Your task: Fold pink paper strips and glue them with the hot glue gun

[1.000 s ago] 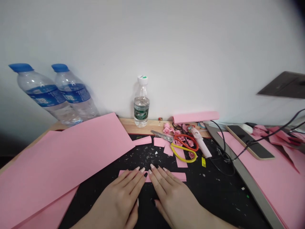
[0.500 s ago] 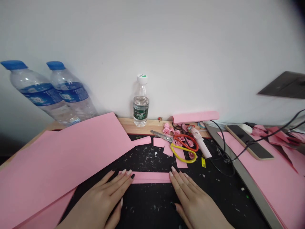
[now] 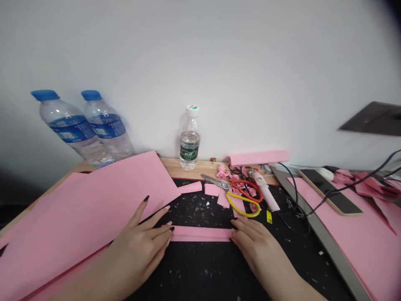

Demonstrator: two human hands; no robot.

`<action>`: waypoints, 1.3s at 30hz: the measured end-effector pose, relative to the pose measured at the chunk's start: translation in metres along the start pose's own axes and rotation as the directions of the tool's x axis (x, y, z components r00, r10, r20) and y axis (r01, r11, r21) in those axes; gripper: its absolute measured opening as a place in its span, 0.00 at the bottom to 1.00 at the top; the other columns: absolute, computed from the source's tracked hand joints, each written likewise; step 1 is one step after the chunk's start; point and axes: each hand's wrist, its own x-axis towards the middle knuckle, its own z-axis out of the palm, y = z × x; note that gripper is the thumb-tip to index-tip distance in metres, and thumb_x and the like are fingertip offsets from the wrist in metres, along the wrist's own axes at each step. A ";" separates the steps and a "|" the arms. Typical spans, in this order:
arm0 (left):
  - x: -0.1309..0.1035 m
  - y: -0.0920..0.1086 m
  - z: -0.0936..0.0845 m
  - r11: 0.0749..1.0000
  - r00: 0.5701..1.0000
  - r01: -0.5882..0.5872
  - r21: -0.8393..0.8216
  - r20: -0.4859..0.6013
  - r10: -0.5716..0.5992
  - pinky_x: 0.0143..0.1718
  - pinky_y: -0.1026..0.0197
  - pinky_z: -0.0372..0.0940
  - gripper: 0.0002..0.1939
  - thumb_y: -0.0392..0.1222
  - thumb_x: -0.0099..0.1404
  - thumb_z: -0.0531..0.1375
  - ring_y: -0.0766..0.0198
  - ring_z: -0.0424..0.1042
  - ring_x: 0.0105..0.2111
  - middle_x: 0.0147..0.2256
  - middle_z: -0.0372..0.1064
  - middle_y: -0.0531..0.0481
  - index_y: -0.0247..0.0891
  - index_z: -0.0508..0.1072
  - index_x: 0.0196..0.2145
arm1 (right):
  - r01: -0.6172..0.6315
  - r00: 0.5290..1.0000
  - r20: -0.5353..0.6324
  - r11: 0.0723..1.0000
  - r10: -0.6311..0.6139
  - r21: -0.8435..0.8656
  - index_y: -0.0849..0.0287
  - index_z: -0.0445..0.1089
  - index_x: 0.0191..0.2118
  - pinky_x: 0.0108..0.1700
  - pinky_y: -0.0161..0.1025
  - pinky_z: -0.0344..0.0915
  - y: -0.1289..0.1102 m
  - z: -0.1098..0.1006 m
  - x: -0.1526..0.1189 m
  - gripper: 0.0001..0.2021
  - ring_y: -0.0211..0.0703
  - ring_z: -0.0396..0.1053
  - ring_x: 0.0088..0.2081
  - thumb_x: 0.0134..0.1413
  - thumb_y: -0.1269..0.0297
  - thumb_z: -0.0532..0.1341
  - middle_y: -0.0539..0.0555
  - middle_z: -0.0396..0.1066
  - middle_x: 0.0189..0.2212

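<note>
A folded pink paper strip point(image 3: 202, 234) lies crosswise on the black mat point(image 3: 203, 267). At its left end my left hand point(image 3: 142, 242) pinches the paper between thumb and fingers, while its index finger and another finger stretch out over the mat and the big pink sheets. My right hand point(image 3: 257, 242) has its fingers bent together on the strip's right end. Beyond the strip are scissors point(image 3: 242, 204) with red and yellow handles, small pink paper pieces point(image 3: 213, 189) and paper roses point(image 3: 222, 172). The parts of the strip under my fingers are hidden.
Large pink sheets point(image 3: 94, 205) cover the left side. Two blue-capped bottles point(image 3: 72, 127) and a smaller water bottle point(image 3: 189, 146) stand by the wall. A pink glue gun point(image 3: 266, 193), black cables, and a phone point(image 3: 330, 191) on pink sheets are at right.
My left hand has gone from lying flat to pinching the strip's end, with its index finger raised. My right hand's fingers have curled in. The view has shifted slightly.
</note>
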 end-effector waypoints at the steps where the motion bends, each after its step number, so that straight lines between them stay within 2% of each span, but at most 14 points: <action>1: 0.002 -0.001 0.001 1.000 1.000 -0.011 -0.012 -0.020 0.010 0.62 0.36 0.25 0.12 0.34 0.65 0.54 0.51 0.65 0.55 0.43 0.76 0.55 0.44 0.75 0.41 | -0.028 1.000 0.008 0.999 0.028 0.042 0.60 0.72 0.31 0.44 0.49 0.71 0.001 -0.002 0.003 0.10 0.52 0.72 0.43 0.58 0.76 0.55 0.58 0.75 0.38; 4: 0.004 -0.006 0.005 0.999 0.997 -0.021 -0.044 -0.074 0.018 0.61 0.34 0.22 0.12 0.33 0.66 0.53 0.52 0.68 0.52 0.40 0.77 0.53 0.43 0.75 0.37 | -0.142 0.989 0.080 0.966 0.127 0.216 0.59 0.67 0.25 0.38 0.41 0.69 0.005 -0.007 0.010 0.11 0.45 0.70 0.37 0.56 0.78 0.56 0.54 0.71 0.33; 7: 0.006 -0.009 0.008 0.996 0.997 -0.014 -0.085 -0.083 0.007 0.60 0.33 0.20 0.13 0.32 0.66 0.51 0.56 0.71 0.47 0.37 0.75 0.53 0.42 0.74 0.33 | -0.301 0.947 0.221 0.888 0.235 0.349 0.59 0.64 0.24 0.32 0.34 0.65 0.011 -0.009 0.017 0.11 0.39 0.68 0.31 0.49 0.82 0.59 0.50 0.67 0.28; 11: 0.015 -0.011 0.005 0.986 1.000 0.026 -0.163 -0.007 -0.027 0.60 0.34 0.22 0.12 0.31 0.66 0.51 0.64 0.73 0.36 0.33 0.72 0.56 0.40 0.71 0.29 | -0.449 0.870 0.383 0.822 0.311 0.351 0.59 0.66 0.28 0.31 0.33 0.61 0.017 -0.011 0.030 0.10 0.39 0.66 0.29 0.44 0.82 0.60 0.48 0.68 0.27; 14: 0.024 -0.014 -0.001 0.970 0.990 0.110 -0.217 0.113 -0.087 0.62 0.40 0.35 0.10 0.32 0.64 0.52 0.67 0.70 0.32 0.31 0.70 0.56 0.39 0.69 0.27 | -0.443 0.851 0.461 0.814 0.251 0.376 0.59 0.67 0.28 0.34 0.34 0.61 0.018 -0.014 0.035 0.08 0.40 0.66 0.32 0.44 0.80 0.60 0.50 0.68 0.29; 16: 0.029 -0.016 -0.005 0.945 0.969 0.178 -0.274 0.218 -0.119 0.55 0.50 0.54 0.08 0.33 0.63 0.53 0.64 0.69 0.33 0.30 0.69 0.54 0.39 0.68 0.27 | -0.416 0.862 0.464 0.807 0.202 0.420 0.59 0.66 0.27 0.35 0.34 0.60 0.021 -0.015 0.036 0.08 0.40 0.65 0.33 0.45 0.80 0.59 0.50 0.67 0.30; 18: 0.034 -0.018 -0.010 0.900 0.937 0.255 -0.353 0.322 -0.139 0.39 0.61 0.62 0.06 0.34 0.62 0.53 0.63 0.68 0.33 0.31 0.69 0.53 0.40 0.67 0.29 | -0.417 0.866 0.461 0.787 0.193 0.455 0.59 0.65 0.28 0.32 0.33 0.58 0.024 -0.016 0.037 0.08 0.39 0.64 0.32 0.46 0.80 0.57 0.50 0.66 0.29; 20: 0.039 -0.018 -0.016 0.857 0.911 0.311 -0.410 0.386 -0.146 0.31 0.65 0.60 0.05 0.35 0.63 0.53 0.63 0.69 0.32 0.33 0.70 0.53 0.41 0.68 0.33 | -0.439 0.859 0.473 0.754 0.194 0.489 0.59 0.65 0.28 0.30 0.33 0.56 0.029 -0.018 0.040 0.07 0.38 0.63 0.29 0.48 0.78 0.57 0.48 0.65 0.26; 24: 0.052 -0.015 -0.025 0.812 0.891 0.307 -0.497 0.449 -0.063 0.32 0.65 0.59 0.10 0.41 0.66 0.52 0.62 0.70 0.32 0.30 0.72 0.52 0.40 0.70 0.30 | -0.459 0.864 0.474 0.656 0.171 0.600 0.59 0.66 0.26 0.28 0.34 0.54 0.039 -0.026 0.053 0.05 0.37 0.60 0.26 0.50 0.74 0.58 0.47 0.63 0.22; 27: 0.061 -0.010 -0.023 0.673 0.833 0.425 -0.606 0.553 -0.028 0.25 0.67 0.60 0.16 0.47 0.67 0.50 0.65 0.70 0.23 0.23 0.72 0.52 0.38 0.68 0.25 | -0.459 0.880 0.441 0.550 0.174 0.698 0.60 0.68 0.26 0.27 0.34 0.54 0.042 -0.028 0.065 0.03 0.36 0.60 0.26 0.49 0.71 0.60 0.48 0.65 0.23; 30: 0.067 -0.005 -0.018 0.488 0.774 0.564 -0.666 0.633 -0.031 0.17 0.69 0.58 0.18 0.51 0.67 0.49 0.66 0.68 0.17 0.21 0.72 0.51 0.37 0.67 0.27 | -0.477 0.873 0.382 0.366 0.302 0.799 0.61 0.68 0.27 0.24 0.32 0.52 0.041 -0.022 0.071 0.05 0.34 0.59 0.23 0.47 0.67 0.64 0.47 0.64 0.22; 34: 0.071 0.002 -0.015 0.341 0.749 0.635 -0.693 0.660 -0.054 0.14 0.70 0.56 0.20 0.55 0.66 0.50 0.67 0.67 0.15 0.18 0.70 0.51 0.36 0.66 0.27 | -0.438 0.819 0.350 0.101 0.456 0.893 0.59 0.63 0.25 0.20 0.30 0.47 0.038 -0.009 0.070 0.14 0.30 0.54 0.18 0.43 0.58 0.68 0.44 0.61 0.18; 36: 0.073 0.005 -0.013 0.306 0.739 0.654 -0.692 0.671 -0.061 0.13 0.71 0.55 0.21 0.57 0.65 0.51 0.68 0.66 0.13 0.17 0.69 0.53 0.36 0.66 0.26 | -0.396 0.821 0.319 0.069 0.473 0.916 0.58 0.61 0.25 0.20 0.30 0.47 0.037 -0.004 0.069 0.15 0.29 0.53 0.17 0.45 0.57 0.67 0.43 0.60 0.17; 39: 0.073 0.003 -0.006 0.249 0.736 0.661 -0.708 0.677 -0.030 0.12 0.71 0.53 0.23 0.59 0.64 0.52 0.70 0.63 0.11 0.15 0.67 0.54 0.36 0.65 0.25 | -0.373 0.841 0.292 0.095 0.456 0.923 0.58 0.60 0.27 0.19 0.29 0.45 0.038 -0.002 0.067 0.15 0.28 0.50 0.15 0.49 0.56 0.66 0.40 0.57 0.13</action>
